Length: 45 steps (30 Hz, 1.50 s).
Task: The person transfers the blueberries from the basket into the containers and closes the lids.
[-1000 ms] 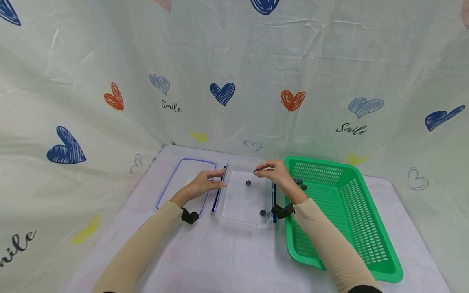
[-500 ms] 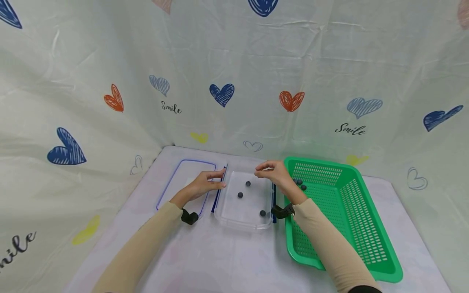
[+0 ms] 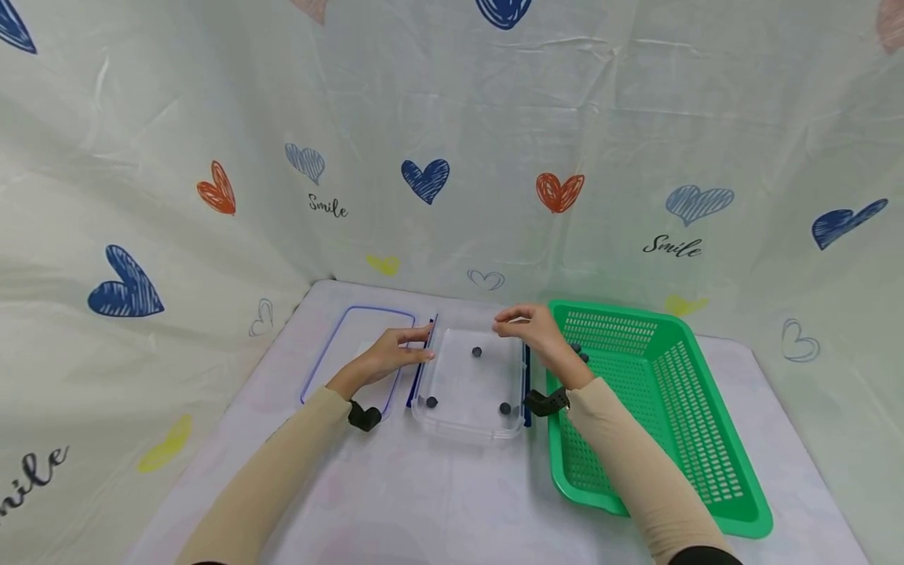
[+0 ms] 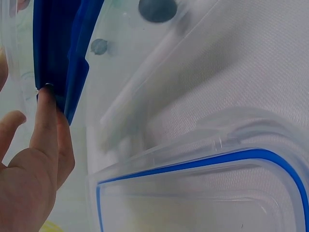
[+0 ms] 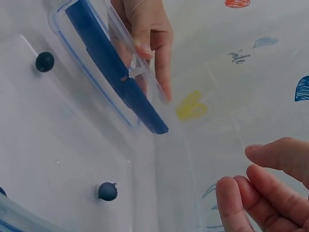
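Note:
A clear plastic food container [image 3: 466, 384] with blue side latches holds three blueberries: one toward the back [image 3: 476, 351], one at the front left [image 3: 431, 402] and one at the front right [image 3: 504, 408]. My left hand [image 3: 384, 357] rests against the container's left side, thumb and fingers spread; in the left wrist view a fingertip touches the blue latch [image 4: 63, 43]. Above the container's back right corner hovers my right hand [image 3: 540, 333]. Its thumb and fingers [image 5: 275, 154] are bent and apart, with nothing between them in the right wrist view.
A green basket [image 3: 657, 447] stands right of the container, with blueberries [image 3: 576, 348] near its back left, partly hidden by the right wrist. The clear lid [image 3: 360, 345] with its blue seal lies on the left, under the left hand. A patterned sheet [image 3: 487, 235] hangs behind.
A blueberry has left my right hand's fingers, dropped into the container and rolled to its front left corner. My right hand's fingers have parted slightly. The left hand has stayed in place.

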Each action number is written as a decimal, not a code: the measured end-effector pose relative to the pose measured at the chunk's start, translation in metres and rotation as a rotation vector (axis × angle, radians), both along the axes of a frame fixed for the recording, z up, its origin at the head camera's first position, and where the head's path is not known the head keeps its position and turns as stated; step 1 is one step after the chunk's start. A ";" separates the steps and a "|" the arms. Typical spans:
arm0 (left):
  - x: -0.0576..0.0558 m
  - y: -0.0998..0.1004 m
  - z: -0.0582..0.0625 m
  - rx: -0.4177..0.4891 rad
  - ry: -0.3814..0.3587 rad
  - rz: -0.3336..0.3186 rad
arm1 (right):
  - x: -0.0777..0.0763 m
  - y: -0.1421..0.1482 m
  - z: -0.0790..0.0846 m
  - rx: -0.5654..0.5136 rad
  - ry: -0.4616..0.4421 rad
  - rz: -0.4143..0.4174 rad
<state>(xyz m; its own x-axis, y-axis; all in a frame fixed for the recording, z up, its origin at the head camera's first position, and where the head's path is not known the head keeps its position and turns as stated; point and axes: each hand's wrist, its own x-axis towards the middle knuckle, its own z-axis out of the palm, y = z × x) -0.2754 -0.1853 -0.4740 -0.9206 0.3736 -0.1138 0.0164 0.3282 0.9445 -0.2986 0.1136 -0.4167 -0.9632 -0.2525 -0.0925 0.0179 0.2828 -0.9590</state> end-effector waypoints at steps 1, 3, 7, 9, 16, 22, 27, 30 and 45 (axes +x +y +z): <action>0.000 0.000 0.000 -0.002 0.000 0.003 | 0.000 0.001 0.001 -0.003 0.003 0.006; -0.001 0.000 0.000 -0.007 0.002 0.005 | 0.004 0.003 0.008 -0.005 0.005 0.021; -0.002 0.000 0.002 -0.009 -0.005 0.008 | 0.006 0.009 0.012 -0.023 0.008 0.029; -0.002 0.000 0.003 -0.009 -0.005 0.003 | 0.002 0.014 0.009 -0.024 0.017 0.023; -0.002 0.001 0.004 -0.034 0.006 0.009 | -0.002 0.027 0.013 -0.042 0.042 0.005; -0.002 0.001 0.003 -0.047 -0.009 0.030 | 0.000 0.042 0.018 -0.063 0.037 -0.017; -0.001 0.001 0.003 -0.045 -0.011 0.033 | -0.001 0.055 0.017 -0.081 0.047 -0.035; -0.001 0.001 0.003 -0.041 -0.011 0.032 | -0.001 0.063 0.014 -0.069 0.050 -0.052; 0.002 0.001 0.001 -0.035 0.003 0.024 | 0.003 0.107 0.003 -0.022 0.091 -0.122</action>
<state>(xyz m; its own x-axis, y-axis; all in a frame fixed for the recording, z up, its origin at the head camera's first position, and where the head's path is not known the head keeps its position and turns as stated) -0.2733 -0.1841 -0.4728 -0.9298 0.3468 -0.1236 0.0109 0.3614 0.9324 -0.2961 0.2205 -0.4138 -0.9910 -0.1340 0.0009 -0.0364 0.2629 -0.9641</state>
